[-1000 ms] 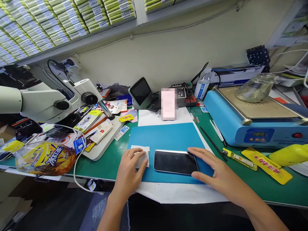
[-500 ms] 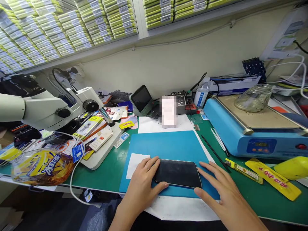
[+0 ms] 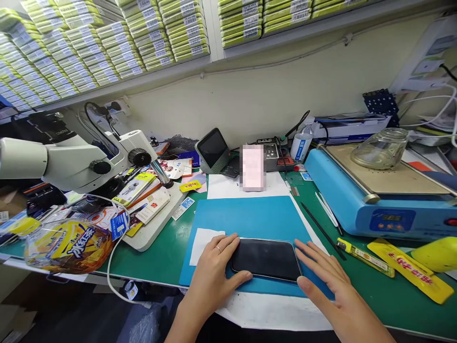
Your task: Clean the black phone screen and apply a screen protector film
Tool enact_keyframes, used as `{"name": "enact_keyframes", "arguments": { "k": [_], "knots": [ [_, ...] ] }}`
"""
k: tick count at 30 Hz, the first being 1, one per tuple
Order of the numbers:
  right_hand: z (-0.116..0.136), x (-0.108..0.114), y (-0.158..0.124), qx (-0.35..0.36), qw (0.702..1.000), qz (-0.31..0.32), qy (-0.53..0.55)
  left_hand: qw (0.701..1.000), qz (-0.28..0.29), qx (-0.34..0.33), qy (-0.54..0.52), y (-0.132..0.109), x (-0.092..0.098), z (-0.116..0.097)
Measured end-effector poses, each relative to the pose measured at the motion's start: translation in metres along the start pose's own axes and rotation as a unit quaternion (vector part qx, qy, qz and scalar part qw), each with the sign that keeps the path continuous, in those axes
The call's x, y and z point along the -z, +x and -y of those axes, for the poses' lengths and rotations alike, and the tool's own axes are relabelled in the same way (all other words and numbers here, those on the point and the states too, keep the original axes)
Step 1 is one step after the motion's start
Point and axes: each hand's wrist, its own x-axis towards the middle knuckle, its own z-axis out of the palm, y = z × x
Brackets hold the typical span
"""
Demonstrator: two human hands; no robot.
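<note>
Spreading beneath it all: blue mat (image 3: pixel 246 214). L hand (image 3: pixel 214 267) spans phone's 9 o'clock end, index at 10-11, thumb near 8; can't tell if actually gripping. R hand (image 3: pixel 335 286) at 3 o'clock end, fingers spread, thumb by 4, no clench. Btwn them, phone (image 3: pixel 266 259), flat on mat, approx 5 o'clock from mat's ctr, dark glossy face up. Prob. lightish, stiff, slick, glass fragile; best hold = frame edges at 9 + 3, no pressing mid-screen. Smallest: white paper (image 3: pixel 203 240), 9-10 o'clock of phone, partly behind L hand.
</note>
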Motion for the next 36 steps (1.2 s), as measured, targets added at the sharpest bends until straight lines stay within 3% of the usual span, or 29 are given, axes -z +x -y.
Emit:
{"name": "enact_keyframes", "arguments": {
  "k": [6, 10, 19, 36],
  "knots": [
    [-0.007, -0.005, -0.001, 0.049, 0.997, -0.024, -0.051, 0.999, 0.004, 0.014, -0.034, -0.001, 0.001, 0.0],
    [-0.014, -0.006, -0.003, 0.075, 0.993, -0.008, -0.09, 0.999, 0.003, 0.023, -0.048, 0.001, 0.002, -0.002],
    [-0.019, -0.011, -0.008, 0.082, 0.988, -0.013, -0.134, 0.995, 0.026, 0.061, -0.078, 0.003, 0.005, -0.005],
    [-0.012, -0.017, -0.011, 0.151, 0.965, -0.073, -0.199, 0.997, -0.001, 0.049, -0.067, 0.0, 0.002, -0.003]
  ]
}}
